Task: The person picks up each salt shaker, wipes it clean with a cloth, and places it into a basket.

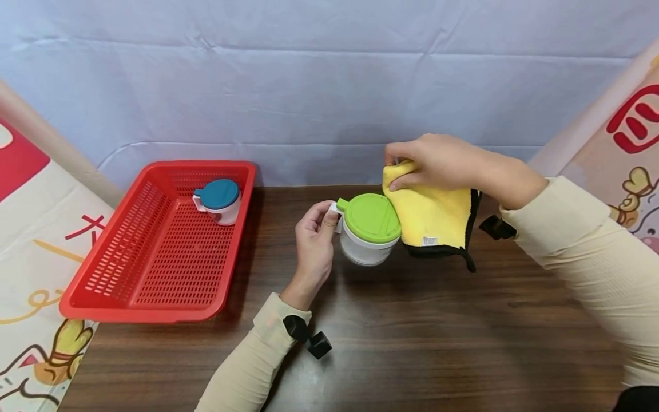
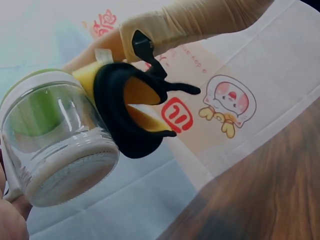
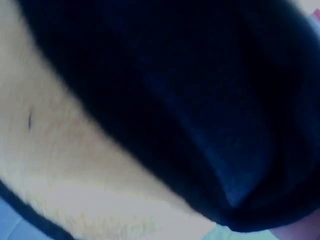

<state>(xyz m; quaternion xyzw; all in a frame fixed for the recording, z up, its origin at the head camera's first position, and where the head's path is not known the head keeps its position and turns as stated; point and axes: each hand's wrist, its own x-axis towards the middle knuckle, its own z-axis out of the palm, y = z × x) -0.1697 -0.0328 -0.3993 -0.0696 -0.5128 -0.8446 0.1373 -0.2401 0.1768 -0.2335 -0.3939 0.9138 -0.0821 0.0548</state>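
Observation:
A clear seasoning jar (image 1: 368, 252) with a lime-green lid (image 1: 372, 218) is held up off the table, tilted in the left wrist view. My left hand (image 1: 315, 240) grips its white handle, thumb on top. On the jar's other side, my right hand (image 1: 437, 163) pinches a yellow cloth (image 1: 432, 214) with a black edge and dark back. The cloth touches the lid's right side and hangs down beside the jar. Dark cloth folds (image 3: 190, 100) fill most of the right wrist view, so the right fingertips are mostly hidden there.
Left of the hands stands a red plastic basket (image 1: 233, 274) with slotted walls. Inside, near its back right corner, sits a similar jar with a blue lid (image 1: 219, 194). A pale fabric backdrop (image 1: 319, 97) rises behind the brown wooden table (image 1: 437, 343).

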